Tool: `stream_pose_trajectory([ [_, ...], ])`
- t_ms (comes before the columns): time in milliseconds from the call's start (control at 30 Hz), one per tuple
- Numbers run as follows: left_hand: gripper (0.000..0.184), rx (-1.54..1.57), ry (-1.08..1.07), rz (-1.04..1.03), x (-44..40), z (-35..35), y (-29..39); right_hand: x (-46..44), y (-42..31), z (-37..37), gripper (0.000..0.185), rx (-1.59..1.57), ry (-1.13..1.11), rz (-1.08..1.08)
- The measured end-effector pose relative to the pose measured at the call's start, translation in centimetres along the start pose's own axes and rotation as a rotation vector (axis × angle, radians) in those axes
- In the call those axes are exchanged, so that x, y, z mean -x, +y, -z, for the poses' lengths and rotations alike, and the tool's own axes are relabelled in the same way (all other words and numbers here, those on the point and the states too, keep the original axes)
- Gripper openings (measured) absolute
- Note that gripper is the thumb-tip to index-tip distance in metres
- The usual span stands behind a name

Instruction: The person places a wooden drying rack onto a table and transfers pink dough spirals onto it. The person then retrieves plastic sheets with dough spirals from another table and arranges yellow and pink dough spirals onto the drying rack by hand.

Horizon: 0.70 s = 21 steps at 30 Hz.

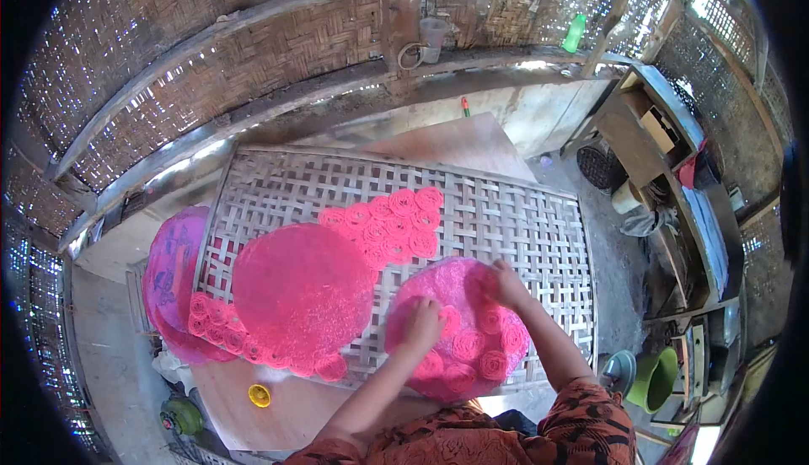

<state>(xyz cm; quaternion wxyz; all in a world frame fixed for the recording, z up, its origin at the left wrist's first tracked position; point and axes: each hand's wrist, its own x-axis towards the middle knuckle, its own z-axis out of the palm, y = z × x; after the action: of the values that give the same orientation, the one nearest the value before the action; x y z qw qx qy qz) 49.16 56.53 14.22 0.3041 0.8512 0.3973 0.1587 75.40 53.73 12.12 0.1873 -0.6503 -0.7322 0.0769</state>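
Observation:
A round pink sheet lies at the front of the woven bamboo rack, with several pink coiled rosettes on its lower and right parts. My left hand is closed at a rosette near the sheet's middle; what its fingers hold is too small to name. At the sheet's upper right edge is my right hand, its fingers bent together and partly hidden. A larger pink disc rests to the left, over more rosettes. Rows of pink rosettes lie on the rack behind it.
Purple-pink round sheets hang over the rack's left side. A yellow ring-shaped object sits on the wooden board in front. Wooden shelving and a green tub stand at the right.

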Motion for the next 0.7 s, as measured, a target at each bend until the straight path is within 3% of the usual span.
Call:
stream_pose_trajectory([
  [33, 0.025, -0.004, -0.007, -0.003, 0.0, 0.0, 0.3, 0.5, -1.5, 2.3, 0.015, -0.04, -0.045, -0.246],
  [67, 0.024, 0.018, -0.109, 0.047, -0.3, 0.8, 1.1, 0.2, -0.4, 2.4, 0.015, -0.044, -0.041, -0.252],
  [133, 0.024, 0.033, -0.211, 0.096, -0.1, 1.2, 2.0, -0.4, 2.7, 2.0, 0.02, -0.751, 0.207, -0.779],
  [200, 0.024, 0.346, -0.238, 0.253, 0.5, 0.7, 2.6, -2.5, 1.3, 4.0, 0.012, -1.112, 0.358, -0.826],
  [233, 0.024, 0.342, -0.242, 0.254, 0.8, 0.3, 2.4, -4.1, -0.4, 5.3, 0.01, -1.152, 0.316, -0.788],
  [300, 0.023, 0.862, -0.198, 0.216, 1.3, -0.9, 1.4, -6.8, -0.3, 3.0, 0.015, -1.229, 0.344, -0.628],
  [333, 0.023, 0.859, -0.199, 0.215, 1.2, -0.4, 1.4, -8.4, -0.6, 1.9, 0.017, -1.381, 0.322, -0.616],
  [400, 0.027, 0.999, -0.066, 0.243, 0.6, 1.9, 1.6, -10.6, -2.0, 0.1, 0.02, -1.335, 0.327, -0.649],
  [500, 0.023, 0.857, 0.094, 0.235, -0.6, 4.8, 0.5, -11.9, -1.8, -3.5, 0.022, -1.445, 0.349, -0.669],
  [567, 0.02, 0.746, 0.177, 0.218, -1.5, 6.4, 0.1, -11.4, -3.3, -2.1, 0.024, -0.564, 0.153, -0.531],
  [600, 0.019, 0.637, 0.267, 0.159, -1.8, 7.2, 0.3, -10.9, -4.9, -1.3, 0.024, -0.562, 0.156, -0.528],
  [633, 0.017, 0.531, 0.356, 0.102, -2.0, 7.8, 0.6, -9.9, -7.2, -0.3, 0.022, -0.821, 0.137, -0.573],
  [667, 0.017, 0.536, 0.358, 0.102, -2.2, 8.2, 0.9, -9.0, -9.0, 0.8, 0.02, -1.079, 0.114, -0.615],
  [700, 0.018, 0.347, 0.301, -0.068, -2.3, 8.5, 1.2, -8.2, -10.2, 1.8, 0.02, -1.074, 0.111, -0.617],
])
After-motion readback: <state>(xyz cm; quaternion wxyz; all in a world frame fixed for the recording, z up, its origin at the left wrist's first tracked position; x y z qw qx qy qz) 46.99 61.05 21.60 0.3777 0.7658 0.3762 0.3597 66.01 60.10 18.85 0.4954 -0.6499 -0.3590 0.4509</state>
